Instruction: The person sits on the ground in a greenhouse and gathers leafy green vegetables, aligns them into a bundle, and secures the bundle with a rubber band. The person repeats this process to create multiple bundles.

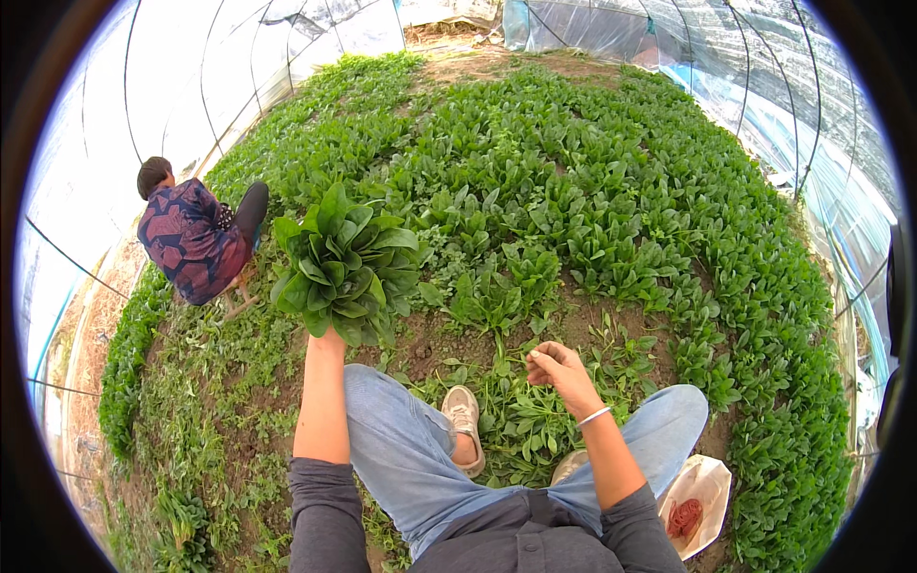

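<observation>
My left hand (329,338) is mostly hidden under a big bunch of spinach-like leafy greens (345,268), which it holds up at the left. To the right, my right hand (557,367), with a pale band on its wrist, is raised over the ground with thumb and fingertips together; a thin pale-green bit seems to show at the fingertips. Just ahead of it stands a rooted leafy plant (494,301). Loose pulled leaves (526,426) lie on the soil between my shoes.
A person (192,240) sits low on a stool at the left. A pale container (706,494) with red bands (684,518) stands by my right knee. Bundled greens (180,530) lie at the lower left. Dense leafy rows (716,236) fill the front and right; plastic sheeting (845,208) over hoops encloses them.
</observation>
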